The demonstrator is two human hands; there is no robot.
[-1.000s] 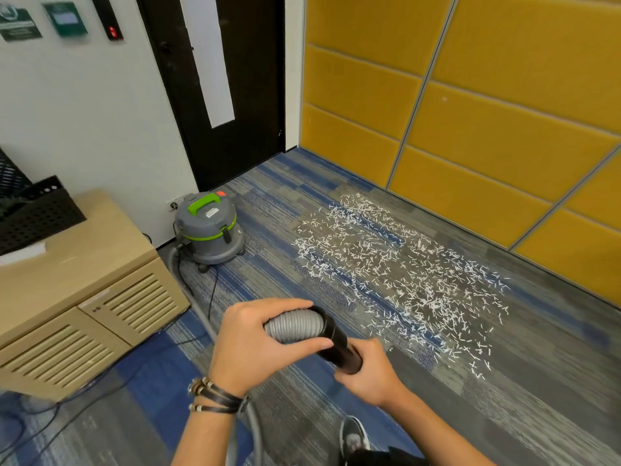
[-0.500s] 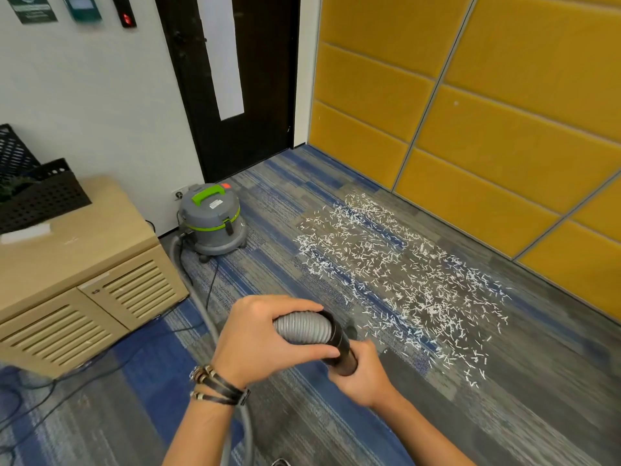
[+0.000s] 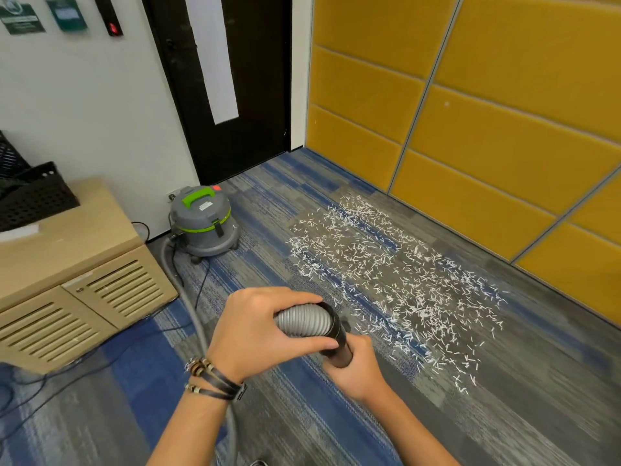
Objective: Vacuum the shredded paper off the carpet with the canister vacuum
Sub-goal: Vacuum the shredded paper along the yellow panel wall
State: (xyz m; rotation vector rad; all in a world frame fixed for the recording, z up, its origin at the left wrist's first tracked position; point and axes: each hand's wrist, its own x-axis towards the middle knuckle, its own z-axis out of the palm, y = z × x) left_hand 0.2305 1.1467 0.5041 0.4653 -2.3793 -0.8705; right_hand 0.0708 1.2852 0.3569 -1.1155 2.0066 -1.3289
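Both hands make the grip: the left hand (image 3: 258, 331) wraps the ribbed grey flexible hose (image 3: 302, 322), and the right hand (image 3: 356, 368) closes on its black plastic cuff (image 3: 339, 341). White shredded paper strips (image 3: 396, 284) lie scattered on the blue-grey striped carpet (image 3: 302, 415), just ahead of the cuff and reaching toward the yellow padded wall panels (image 3: 487, 146). No floor nozzle shows, so a bare opening may clog or push strips about. Pulling the hose could tip the grey-and-green canister vacuum (image 3: 203, 223) or snag its black cable (image 3: 201, 280).

Striped blue-grey carpet (image 3: 336, 415) bears shredded paper (image 3: 396, 280), the canister vacuum (image 3: 203, 223) and a beige cabinet (image 3: 67, 280).
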